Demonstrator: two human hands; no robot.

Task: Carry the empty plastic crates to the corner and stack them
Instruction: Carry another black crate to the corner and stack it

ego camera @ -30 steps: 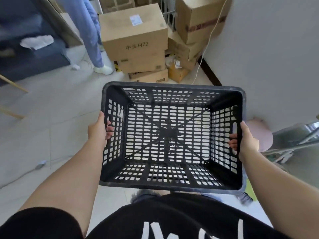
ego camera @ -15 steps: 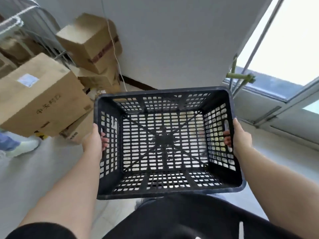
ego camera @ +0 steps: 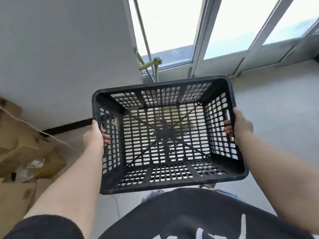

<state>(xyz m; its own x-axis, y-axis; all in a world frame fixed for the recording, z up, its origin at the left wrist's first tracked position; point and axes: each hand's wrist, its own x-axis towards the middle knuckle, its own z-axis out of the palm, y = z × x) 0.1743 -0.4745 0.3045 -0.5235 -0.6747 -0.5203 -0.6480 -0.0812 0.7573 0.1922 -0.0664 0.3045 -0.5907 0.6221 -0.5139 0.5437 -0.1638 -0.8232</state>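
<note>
I hold an empty black plastic crate [ego camera: 164, 185] with slotted walls and floor in front of my waist, open side up and tilted slightly. My left hand [ego camera: 94, 135] grips its left side handle, fingers hooked through the slot. My right hand [ego camera: 241, 125] grips the right side handle the same way. Something yellowish-green shows blurred through the crate floor.
A white wall [ego camera: 60, 57] with a dark baseboard stands ahead left. Tall windows [ego camera: 172, 23] reach down to the grey floor [ego camera: 279, 104] ahead right. A green-jointed pole stand [ego camera: 151, 66] leans in the corner by the window. Cardboard boxes [ego camera: 22, 152] lie at the left.
My view has swung to the right: the boxes slid off to the left and the windows and corner came into view. Both hands kept their grip on the crate.
</note>
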